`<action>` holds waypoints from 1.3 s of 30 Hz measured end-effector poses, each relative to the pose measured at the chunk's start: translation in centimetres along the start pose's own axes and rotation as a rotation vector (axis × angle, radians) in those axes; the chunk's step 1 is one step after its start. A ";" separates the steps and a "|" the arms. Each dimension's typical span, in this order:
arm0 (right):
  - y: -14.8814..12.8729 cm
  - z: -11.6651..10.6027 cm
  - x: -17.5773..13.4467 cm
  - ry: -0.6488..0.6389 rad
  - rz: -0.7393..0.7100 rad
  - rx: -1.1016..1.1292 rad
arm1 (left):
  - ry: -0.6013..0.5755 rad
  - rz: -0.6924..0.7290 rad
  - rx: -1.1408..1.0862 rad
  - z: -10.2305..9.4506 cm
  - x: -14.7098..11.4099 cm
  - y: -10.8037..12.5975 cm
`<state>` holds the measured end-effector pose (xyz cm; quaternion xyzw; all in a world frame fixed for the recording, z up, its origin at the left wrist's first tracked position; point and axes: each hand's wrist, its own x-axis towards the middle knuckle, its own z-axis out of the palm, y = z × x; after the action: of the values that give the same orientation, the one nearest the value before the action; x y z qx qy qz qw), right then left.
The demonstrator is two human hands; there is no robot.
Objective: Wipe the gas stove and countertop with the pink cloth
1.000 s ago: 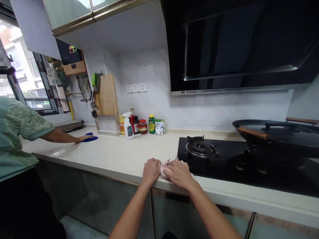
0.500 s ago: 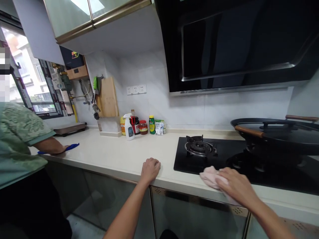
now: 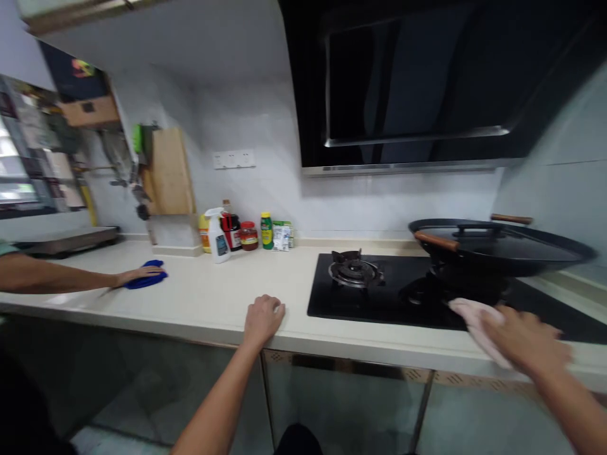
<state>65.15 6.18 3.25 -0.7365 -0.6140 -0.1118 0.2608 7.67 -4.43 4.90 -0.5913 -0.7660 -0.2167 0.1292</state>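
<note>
My right hand [image 3: 528, 338] is closed on a pale pink cloth [image 3: 478, 325], pressing it against the front edge of the black gas stove [image 3: 379, 308] and the white counter strip before it. Part of the cloth hangs toward the counter's edge. My left hand [image 3: 263, 319] rests on the white countertop [image 3: 203, 297], left of the stove, its fingers curled in and nothing visible in them. A large black wok [image 3: 502, 249] with a glass lid and wooden handles sits on the right burner. The left burner [image 3: 355, 270] is bare.
At far left another person's hand [image 3: 137, 275] presses a blue cloth [image 3: 149, 282] on the counter. A spray bottle [image 3: 218, 237], a red-lidded jar [image 3: 248, 236] and a green bottle [image 3: 266, 231] stand by the wall. A range hood [image 3: 403, 95] hangs above the stove.
My right hand has slid the pink cloth rightward along the stove's front edge. The other person's blue cloth has moved farther onto the counter. The view has turned right; my left hand stays on the counter.
</note>
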 end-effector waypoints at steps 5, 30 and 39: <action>-14.6 -2.7 -5.8 -0.272 -0.295 0.015 | -0.036 0.028 0.012 -0.1 0.8 -0.3; 2.2 -3.5 3.3 -0.227 0.150 -0.136 | -0.095 0.033 -0.045 0.1 2.3 -1.1; -3.4 1.3 8.5 -0.231 -0.027 -0.127 | -0.174 0.026 -0.040 -0.2 2.2 -1.0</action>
<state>63.53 14.41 7.14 -0.7511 -0.6415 -0.0684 0.1399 6.08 -2.89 5.89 -0.6202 -0.7620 -0.1783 0.0531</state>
